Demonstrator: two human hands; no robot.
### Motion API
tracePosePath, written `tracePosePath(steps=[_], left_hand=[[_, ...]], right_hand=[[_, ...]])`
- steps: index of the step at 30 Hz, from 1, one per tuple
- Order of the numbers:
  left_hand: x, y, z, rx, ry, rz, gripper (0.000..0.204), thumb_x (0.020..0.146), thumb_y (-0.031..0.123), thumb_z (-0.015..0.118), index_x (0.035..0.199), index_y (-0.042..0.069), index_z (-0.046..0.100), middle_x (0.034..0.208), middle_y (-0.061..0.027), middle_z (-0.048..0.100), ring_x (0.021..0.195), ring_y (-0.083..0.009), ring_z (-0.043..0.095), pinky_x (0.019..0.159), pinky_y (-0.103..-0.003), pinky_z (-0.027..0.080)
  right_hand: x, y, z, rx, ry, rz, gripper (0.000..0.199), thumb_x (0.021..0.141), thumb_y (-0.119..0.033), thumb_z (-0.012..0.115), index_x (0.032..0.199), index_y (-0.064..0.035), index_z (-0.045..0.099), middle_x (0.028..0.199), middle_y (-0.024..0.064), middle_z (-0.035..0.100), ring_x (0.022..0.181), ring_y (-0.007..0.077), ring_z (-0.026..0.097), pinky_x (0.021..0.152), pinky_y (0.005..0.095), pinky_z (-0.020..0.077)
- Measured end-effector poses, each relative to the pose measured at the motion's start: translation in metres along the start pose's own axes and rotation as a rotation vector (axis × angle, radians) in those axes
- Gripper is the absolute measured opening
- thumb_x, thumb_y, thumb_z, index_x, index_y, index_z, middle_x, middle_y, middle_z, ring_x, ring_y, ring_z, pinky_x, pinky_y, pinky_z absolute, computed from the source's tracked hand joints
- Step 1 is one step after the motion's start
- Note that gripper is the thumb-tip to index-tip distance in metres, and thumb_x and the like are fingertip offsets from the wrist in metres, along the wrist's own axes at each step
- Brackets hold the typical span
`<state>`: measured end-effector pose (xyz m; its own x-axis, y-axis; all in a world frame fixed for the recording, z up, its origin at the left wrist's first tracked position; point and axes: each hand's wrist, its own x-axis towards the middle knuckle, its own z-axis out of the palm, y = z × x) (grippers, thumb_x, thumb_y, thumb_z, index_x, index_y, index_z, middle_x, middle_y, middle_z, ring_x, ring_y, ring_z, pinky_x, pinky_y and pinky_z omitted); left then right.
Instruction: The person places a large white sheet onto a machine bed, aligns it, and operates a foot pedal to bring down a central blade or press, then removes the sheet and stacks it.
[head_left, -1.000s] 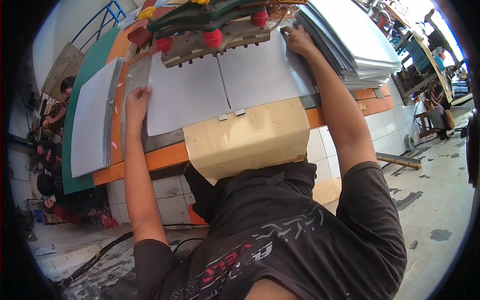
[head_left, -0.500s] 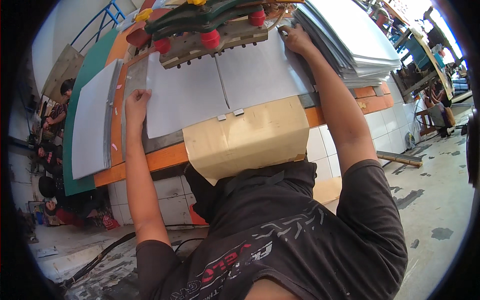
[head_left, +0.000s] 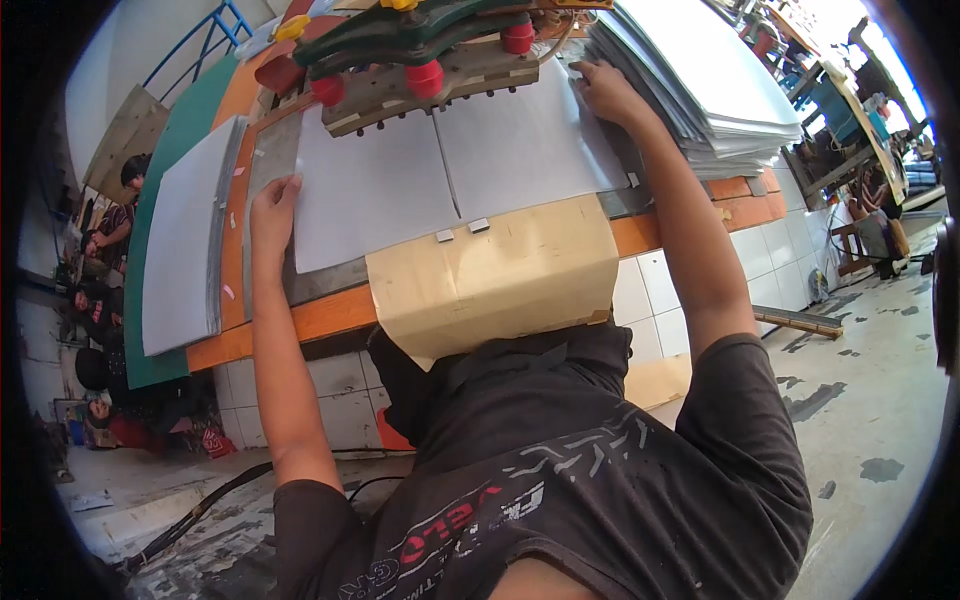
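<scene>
Left hand (head_left: 272,215), head view: fingers curled, tips at the left edge of a white sheet (head_left: 370,195); whether they grip it cannot be told. Right hand (head_left: 612,95): partly open, fingers bent at the sheet's far right edge; hold likewise undetermined. Sheet lies flat on the table (head_left: 340,312), partly beneath a green press head (head_left: 360,48), between a tall right-hand paper stack (head_left: 700,70) and a lower left-hand one (head_left: 188,235).

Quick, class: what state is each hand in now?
Left hand: curled, at the left edge of the white sheet; grip unclear.
Right hand: partly curled, near its right edge; grip unclear.
</scene>
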<state>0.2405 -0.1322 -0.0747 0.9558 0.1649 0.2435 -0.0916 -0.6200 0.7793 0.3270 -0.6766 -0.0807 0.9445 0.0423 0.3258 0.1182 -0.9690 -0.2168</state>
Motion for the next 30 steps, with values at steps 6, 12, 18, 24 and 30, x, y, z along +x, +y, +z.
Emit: tracePosePath(steps=[6, 12, 18, 24, 30], left_hand=[[-0.042, 0.028, -0.018, 0.041, -0.092, -0.055, 0.048, 0.100, 0.026, 0.067, 0.137, -0.005, 0.062, 0.082, -0.0021, 0.062, 0.075, -0.0099, 0.055, 0.070, -0.024, 0.044], [-0.090, 0.013, -0.027, -0.037, -0.122, 0.016, 0.049, 0.100, 0.025, 0.069, 0.142, 0.001, 0.059, 0.086, 0.0006, 0.056, 0.079, -0.0086, 0.049, 0.073, -0.024, 0.042], [-0.113, 0.016, -0.028, -0.027, -0.104, 0.134, 0.042, 0.098, 0.024, 0.072, 0.136, 0.006, 0.066, 0.098, 0.0000, 0.056, 0.083, -0.0092, 0.048, 0.073, -0.025, 0.043], [-0.116, 0.026, -0.028, 0.095, -0.107, 0.213, 0.036, 0.093, 0.023, 0.076, 0.124, 0.005, 0.071, 0.098, -0.0009, 0.055, 0.079, -0.0116, 0.046, 0.072, -0.025, 0.042], [-0.117, 0.027, -0.028, 0.096, -0.098, 0.215, 0.032, 0.093, 0.022, 0.075, 0.120, 0.005, 0.073, 0.099, -0.0014, 0.057, 0.078, -0.0126, 0.045, 0.071, -0.026, 0.042]], right_hand=[[-0.117, -0.044, -0.081, 0.320, -0.036, -0.187, 0.036, 0.099, -0.010, 0.059, 0.134, -0.0042, 0.064, 0.122, 0.0213, 0.069, 0.116, 0.0369, 0.066, 0.101, 0.0443, 0.0500], [-0.183, -0.033, -0.090, 0.428, -0.027, -0.153, 0.026, 0.099, -0.009, 0.064, 0.123, -0.0043, 0.071, 0.126, 0.0148, 0.070, 0.117, 0.0335, 0.066, 0.101, 0.0397, 0.0515], [-0.193, -0.035, -0.084, 0.449, 0.109, -0.222, 0.023, 0.093, -0.013, 0.071, 0.114, -0.0046, 0.073, 0.122, 0.0114, 0.072, 0.116, 0.0314, 0.066, 0.100, 0.0411, 0.0515], [-0.194, -0.033, -0.082, 0.376, 0.110, -0.234, 0.019, 0.092, -0.013, 0.072, 0.110, -0.0049, 0.075, 0.122, 0.0114, 0.072, 0.117, 0.0304, 0.066, 0.100, 0.0410, 0.0519], [-0.194, -0.037, -0.085, 0.399, 0.098, -0.239, 0.021, 0.093, -0.014, 0.072, 0.111, -0.0041, 0.074, 0.122, 0.0125, 0.072, 0.114, 0.0315, 0.068, 0.098, 0.0406, 0.0527]])
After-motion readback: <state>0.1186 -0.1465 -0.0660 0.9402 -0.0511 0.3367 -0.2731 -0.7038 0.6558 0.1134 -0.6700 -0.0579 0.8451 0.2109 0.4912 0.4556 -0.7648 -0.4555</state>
